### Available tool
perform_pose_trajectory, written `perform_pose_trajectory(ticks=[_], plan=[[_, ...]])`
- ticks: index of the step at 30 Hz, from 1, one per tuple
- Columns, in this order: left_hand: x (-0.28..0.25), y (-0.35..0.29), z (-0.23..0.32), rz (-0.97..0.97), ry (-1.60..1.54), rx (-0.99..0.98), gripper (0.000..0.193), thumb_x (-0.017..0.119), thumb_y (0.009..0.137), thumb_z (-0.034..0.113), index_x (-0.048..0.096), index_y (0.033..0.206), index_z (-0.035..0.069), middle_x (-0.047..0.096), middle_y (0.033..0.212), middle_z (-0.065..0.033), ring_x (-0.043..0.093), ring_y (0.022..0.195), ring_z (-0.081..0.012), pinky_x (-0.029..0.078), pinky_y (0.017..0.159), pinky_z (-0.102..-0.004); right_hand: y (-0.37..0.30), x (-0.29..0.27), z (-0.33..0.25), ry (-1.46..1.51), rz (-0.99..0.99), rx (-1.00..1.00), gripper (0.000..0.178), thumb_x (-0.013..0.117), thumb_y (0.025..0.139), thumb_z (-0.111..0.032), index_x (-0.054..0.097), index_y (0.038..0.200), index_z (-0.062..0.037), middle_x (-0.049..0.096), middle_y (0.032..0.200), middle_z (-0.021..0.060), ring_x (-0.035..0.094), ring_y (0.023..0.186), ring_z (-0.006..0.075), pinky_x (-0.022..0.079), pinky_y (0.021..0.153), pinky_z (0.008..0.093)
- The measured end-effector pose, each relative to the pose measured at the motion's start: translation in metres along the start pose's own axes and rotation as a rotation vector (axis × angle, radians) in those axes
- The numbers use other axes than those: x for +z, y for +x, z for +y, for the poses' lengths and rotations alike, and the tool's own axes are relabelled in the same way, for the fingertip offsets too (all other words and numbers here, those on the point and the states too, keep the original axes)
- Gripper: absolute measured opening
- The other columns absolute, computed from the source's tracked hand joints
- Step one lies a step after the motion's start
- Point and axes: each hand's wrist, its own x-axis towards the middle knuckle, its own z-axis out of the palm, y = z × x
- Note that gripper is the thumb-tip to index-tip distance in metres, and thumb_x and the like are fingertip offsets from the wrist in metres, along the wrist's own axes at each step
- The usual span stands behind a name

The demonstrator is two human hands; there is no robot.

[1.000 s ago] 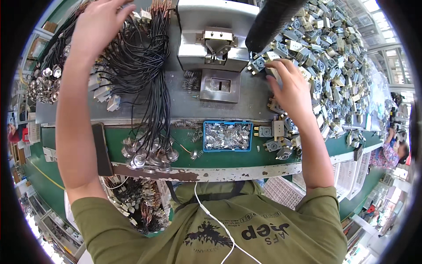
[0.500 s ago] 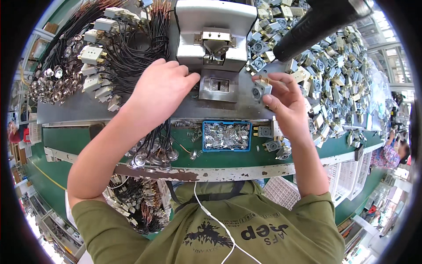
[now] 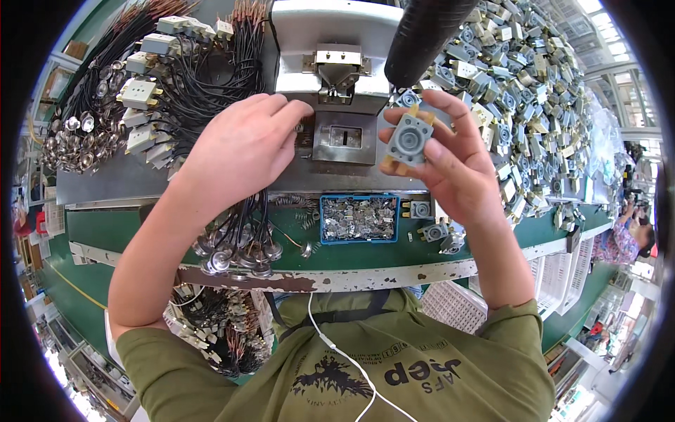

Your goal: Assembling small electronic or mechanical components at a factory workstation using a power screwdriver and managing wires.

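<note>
A grey square plastic housing [image 3: 409,139] with brass-coloured tabs is pinched between the thumb and fingers of my right hand [image 3: 460,165]. Its round, ringed face is turned up, and it is held above the work surface to the right of the steel fixture block [image 3: 344,152]. Across that block, my left hand [image 3: 242,144] has its fingers curled together just left of the fixture. Its fingertips are mostly hidden, so what they hold, if anything, does not show. Behind the block stands a silver press [image 3: 295,79] with a metal tool at its centre.
A blue tray [image 3: 358,241] of small metal pieces lies in front, beside springs and a few grey housings [image 3: 434,232]. Many more housings [image 3: 513,105] are heaped at right. Black-wired connector assemblies [image 3: 138,93] pile up at left. A thick black tube [image 3: 425,42] hangs over the press.
My right hand has raised the housing and turned its ringed face upward. My left hand has shifted slightly left and down. The black tube appears further left in the view.
</note>
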Motion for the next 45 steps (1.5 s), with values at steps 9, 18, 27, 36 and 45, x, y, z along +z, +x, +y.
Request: perform_pose_trajectory(ticks=[9, 18, 27, 36, 45], plan=[[-0.005, -0.004, -0.004, 0.058, -0.158, -0.007, 0.014, 0.068, 0.089, 0.008, 0.069, 0.102, 0.002, 0.064, 0.095, -0.0113, 0.066, 0.092, -0.0309, 0.055, 0.083, -0.0413, 0.018, 0.0, 0.032, -0.76, 0.071, -0.254, 0.022, 0.08, 0.088, -0.003, 0.064, 0.103, -0.0006, 0.066, 0.124, 0.0159, 0.069, 0.111, 0.0261, 0.057, 0.094, 0.0376], [-0.017, -0.004, -0.005, 0.059, -0.42, -0.14, 0.013, 0.067, 0.092, 0.006, 0.069, 0.103, 0.0, 0.066, 0.098, -0.0123, 0.068, 0.085, -0.0285, 0.055, 0.074, -0.0379, 0.036, -0.002, 0.053, -1.444, 0.036, -0.454, 0.02, 0.084, 0.08, -0.011, 0.068, 0.091, -0.0051, 0.075, 0.114, 0.0117, 0.07, 0.104, 0.0309, 0.054, 0.092, 0.0425], [-0.016, -0.004, 0.005, 0.082, -0.839, -0.267, 0.019, 0.066, 0.095, 0.006, 0.069, 0.113, 0.0, 0.068, 0.091, -0.0035, 0.06, 0.078, -0.0084, 0.051, 0.071, -0.0264, 0.043, 0.039, 0.037, -1.132, -0.003, -0.571, 0.03, 0.081, 0.08, 0.002, 0.071, 0.107, -0.0053, 0.075, 0.106, 0.0107, 0.072, 0.093, 0.0274, 0.058, 0.079, 0.0357], [-0.03, -0.005, -0.003, -0.035, -0.765, -0.238, 0.032, 0.064, 0.091, -0.003, 0.067, 0.122, 0.0, 0.065, 0.097, -0.0018, 0.057, 0.087, -0.0075, 0.048, 0.078, -0.024, 0.044, 0.047, 0.035, -0.978, 0.043, -0.202, 0.014, 0.076, 0.094, -0.007, 0.069, 0.105, -0.0023, 0.075, 0.097, 0.0069, 0.069, 0.073, 0.0111, 0.055, 0.067, 0.0258], [-0.03, -0.014, -0.017, 0.13, -0.431, -0.015, 0.029, 0.063, 0.086, -0.008, 0.067, 0.114, 0.0, 0.061, 0.104, -0.0077, 0.062, 0.09, -0.0183, 0.052, 0.082, -0.0297, 0.05, 0.048, 0.041, -0.945, -0.026, 0.13, 0.028, 0.065, 0.104, -0.026, 0.059, 0.116, -0.0018, 0.074, 0.086, 0.0082, 0.065, 0.059, 0.0125, 0.05, 0.053, 0.029]])
